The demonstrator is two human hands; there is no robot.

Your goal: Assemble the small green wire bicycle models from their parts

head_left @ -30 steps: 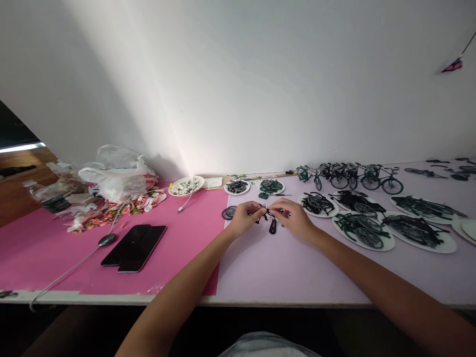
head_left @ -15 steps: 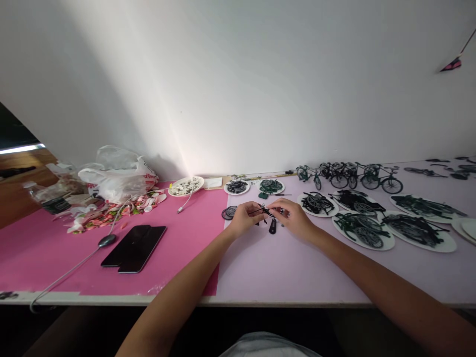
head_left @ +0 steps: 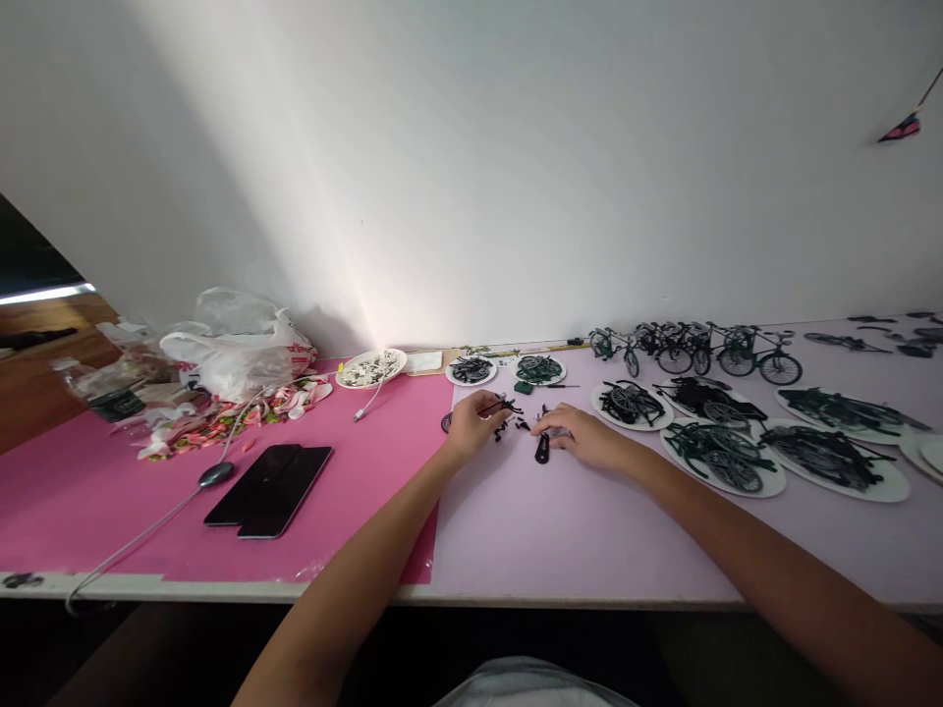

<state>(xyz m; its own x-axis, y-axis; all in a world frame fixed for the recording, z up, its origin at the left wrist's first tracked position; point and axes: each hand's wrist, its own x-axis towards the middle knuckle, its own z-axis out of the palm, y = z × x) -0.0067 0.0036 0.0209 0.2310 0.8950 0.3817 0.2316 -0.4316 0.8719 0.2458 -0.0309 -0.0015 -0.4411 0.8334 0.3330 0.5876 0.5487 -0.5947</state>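
Note:
Between the thumb and fingers of my left hand (head_left: 472,426) is a thin black toy bicycle part (head_left: 507,405), partly hidden by the fingers. My right hand (head_left: 582,434) is low over the table, just right of several small black parts (head_left: 522,424). Its fingers reach toward them, thumb and fingertips apart, and I see nothing held in it. A flat black elongated piece (head_left: 542,450) lies below its fingertips. Partly behind my left hand is a black wheel (head_left: 446,422).
Plates of bicycle parts (head_left: 722,457) spread to the right, with assembled toy bicycles (head_left: 758,355) standing behind. Two smaller parts plates (head_left: 471,370) sit ahead. On the left are dark phones (head_left: 269,491), a cable puck (head_left: 216,475), pink petals (head_left: 243,422) and a plastic bag (head_left: 236,358).
My hands have moved apart. The left keeps the black bicycle part and has shifted slightly left; the right has let go of it and lowered toward the small pieces on the table.

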